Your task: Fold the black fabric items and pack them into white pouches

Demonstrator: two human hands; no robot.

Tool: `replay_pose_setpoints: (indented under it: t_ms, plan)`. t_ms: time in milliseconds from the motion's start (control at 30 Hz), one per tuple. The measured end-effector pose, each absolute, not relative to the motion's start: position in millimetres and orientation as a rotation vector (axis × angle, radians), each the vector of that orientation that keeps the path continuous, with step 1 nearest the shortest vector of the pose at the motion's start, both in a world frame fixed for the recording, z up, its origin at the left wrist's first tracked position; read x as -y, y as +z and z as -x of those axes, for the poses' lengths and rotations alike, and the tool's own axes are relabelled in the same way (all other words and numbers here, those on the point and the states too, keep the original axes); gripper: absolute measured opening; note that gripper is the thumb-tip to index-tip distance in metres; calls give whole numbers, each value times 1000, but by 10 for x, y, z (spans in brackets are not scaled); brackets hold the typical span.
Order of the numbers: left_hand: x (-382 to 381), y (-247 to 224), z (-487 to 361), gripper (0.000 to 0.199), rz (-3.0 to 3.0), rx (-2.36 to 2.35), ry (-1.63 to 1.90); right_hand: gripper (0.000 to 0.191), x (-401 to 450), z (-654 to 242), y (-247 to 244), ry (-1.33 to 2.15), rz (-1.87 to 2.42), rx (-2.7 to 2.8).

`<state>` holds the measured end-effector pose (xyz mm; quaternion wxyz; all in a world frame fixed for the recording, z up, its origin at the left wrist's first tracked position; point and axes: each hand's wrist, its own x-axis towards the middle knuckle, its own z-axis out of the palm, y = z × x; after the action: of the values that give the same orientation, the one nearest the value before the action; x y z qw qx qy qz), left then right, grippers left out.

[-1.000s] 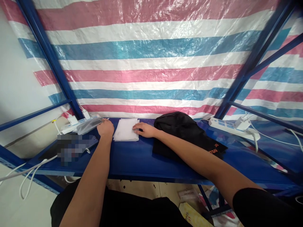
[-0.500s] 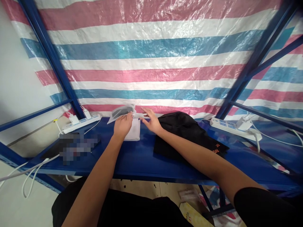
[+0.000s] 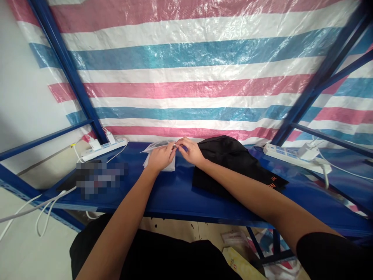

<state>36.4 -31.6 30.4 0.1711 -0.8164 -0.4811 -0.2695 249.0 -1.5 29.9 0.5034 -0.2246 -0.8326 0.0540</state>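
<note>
Plastic bag [image 3: 152,147] rightward (orange lettering [image 3: 274,179] unreadable)

Shelf [image 3: 175,198]: bare stretch along the front, between the forearms, passable. Second bare patch, right, between black cloth [image 3: 223,155] and right power strip [image 3: 284,153].
Obstacles, centre: left hand [image 3: 161,157] and right hand [image 3: 190,151], fingertips meeting; plastic bag [image 3: 151,146] and papers [image 3: 169,168] beside them.
Left: left power strip [image 3: 106,149]; cables [image 3: 48,206] trailing over the front edge.
Rear: striped sheet [image 3: 186,89], closing the back.
</note>
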Motion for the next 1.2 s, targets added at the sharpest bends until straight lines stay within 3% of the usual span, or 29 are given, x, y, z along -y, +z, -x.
replay_pose_setpoints:
  t_ms: [367, 700, 1200]
  plan:
    - [268, 327, -226, 42, 2238, 1527, -620, 29, -91, -2499, 254, 145, 678, 1984]
    - [176, 368, 240, 39, 1977, 2023, -707, 44, -354, -2595, 163, 529, 795, 1578]
    - [88, 258, 235, 34, 2288, 1746, -1061, 34, -118, -2522, 205, 100, 847, 1875]
